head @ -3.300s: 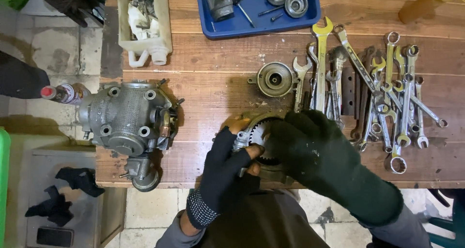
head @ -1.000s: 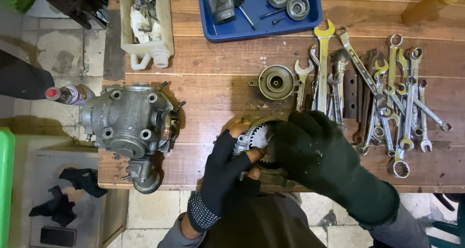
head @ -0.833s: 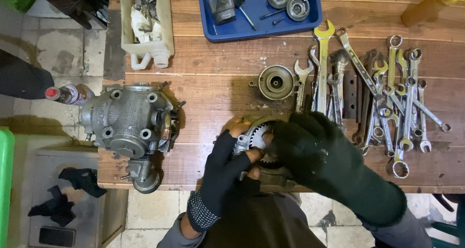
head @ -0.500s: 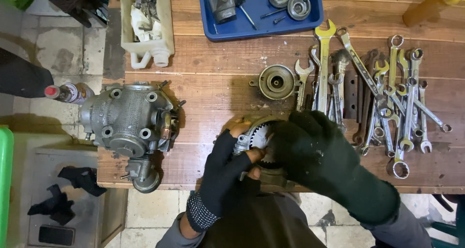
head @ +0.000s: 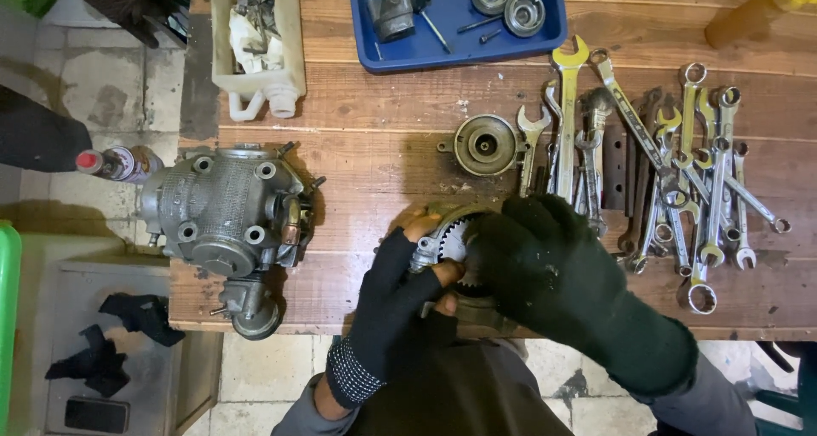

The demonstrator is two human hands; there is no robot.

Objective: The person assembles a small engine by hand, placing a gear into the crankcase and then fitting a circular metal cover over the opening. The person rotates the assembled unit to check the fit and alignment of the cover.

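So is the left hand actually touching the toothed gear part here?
Touching. The head view shows the left hand with bare fingertips pressed on the toothed gear part; the right hand covers its other side.

Toothed ring [head: 451, 247] between housing [head: 225, 210] leftward and wrenches [head: 672, 181] rightward.

gloved left hand [head: 400, 296] and right hand [head: 545, 270] gripping toothed gear [head: 447, 245], wrenches [head: 681, 181] nearby

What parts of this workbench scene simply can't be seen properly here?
- Head view: most of the toothed ring is hidden under the right hand and left hand.
- The yellow tool is cut off by the top edge.
- The small parts in the blue tray are too small to tell.
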